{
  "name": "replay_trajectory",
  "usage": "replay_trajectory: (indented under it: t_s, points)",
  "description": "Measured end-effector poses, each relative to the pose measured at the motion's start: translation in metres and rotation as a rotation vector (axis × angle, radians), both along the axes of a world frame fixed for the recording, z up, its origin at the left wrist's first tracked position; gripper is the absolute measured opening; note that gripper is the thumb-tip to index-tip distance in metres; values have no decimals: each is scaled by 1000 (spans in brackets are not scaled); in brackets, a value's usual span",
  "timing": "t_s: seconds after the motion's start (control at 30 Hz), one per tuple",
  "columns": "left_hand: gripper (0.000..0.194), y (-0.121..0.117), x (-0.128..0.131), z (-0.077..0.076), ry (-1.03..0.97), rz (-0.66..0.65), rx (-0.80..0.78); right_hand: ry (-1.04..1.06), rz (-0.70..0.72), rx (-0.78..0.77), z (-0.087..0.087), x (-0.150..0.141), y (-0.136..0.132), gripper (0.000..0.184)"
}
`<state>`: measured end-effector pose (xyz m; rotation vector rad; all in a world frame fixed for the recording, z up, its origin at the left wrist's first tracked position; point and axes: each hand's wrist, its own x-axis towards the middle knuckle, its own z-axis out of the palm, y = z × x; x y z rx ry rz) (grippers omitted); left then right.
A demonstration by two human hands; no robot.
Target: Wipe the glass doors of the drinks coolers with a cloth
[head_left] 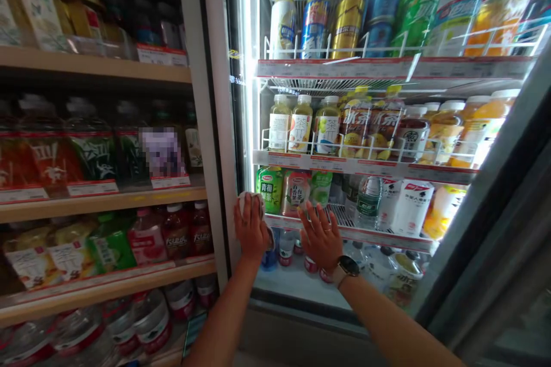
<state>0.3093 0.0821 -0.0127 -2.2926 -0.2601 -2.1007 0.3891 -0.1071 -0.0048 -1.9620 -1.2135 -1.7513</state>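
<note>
My left hand (251, 232) is closed over a pale crumpled cloth (247, 202) at the left edge of the lit drinks fridge (336, 292). Right beside it stand a green drink bottle (270, 189) and a pinkish drink bottle (296, 192). My right hand (322, 238), with a watch (348, 266) on its wrist, has its fingers spread and holds nothing. It is in front of the lower shelf rail (379, 236), apart from my left hand. Whether its palm touches glass, I cannot tell.
Cans (316, 26) and large bottles fill the fridge's top shelf, with tea bottles (300, 123) on the middle one. A slanted dark door frame (477, 212) borders the right side. Wooden shelves (107, 281) full of bottles stand at left.
</note>
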Motion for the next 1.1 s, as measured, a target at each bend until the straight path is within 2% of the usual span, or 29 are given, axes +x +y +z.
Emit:
replay_trajectory:
  t_s: [0.1,0.23,0.3,0.4,0.47,0.63,0.7,0.77,0.83,0.93,1.03,1.1]
  points:
    - [59,-24,8,-16,5,-32,15,0,-1,2,0,1,0,69]
    - [56,-51,12,-41,125,-80,265,13,10,-17,-3,2,-2,68]
    - [53,-54,11,-46,153,-70,354,27,23,-35,-4,2,-3,69]
    - [53,-42,5,-36,176,-53,430,30,32,-33,-3,2,-4,71]
    - [56,-26,-1,-23,175,-25,385,25,24,-23,-2,0,-3,71]
    - [62,18,-16,7,24,22,-29,-3,9,1,0,-1,-1,68]
    - [61,25,-16,10,-55,0,-145,-7,12,6,-1,-1,0,67]
    - [59,21,-11,7,-103,-19,-192,0,7,5,-2,0,0,66]
    - [58,6,-3,-2,-100,-33,-179,5,4,3,-2,0,0,66]
    - [58,-24,8,-15,-39,-61,-75,10,8,0,-2,0,-1,69]
    - [58,-41,10,-19,59,-103,145,7,13,1,-1,-1,-1,72]
    - [56,-37,7,-15,129,-139,322,7,15,1,-1,-1,-1,72]
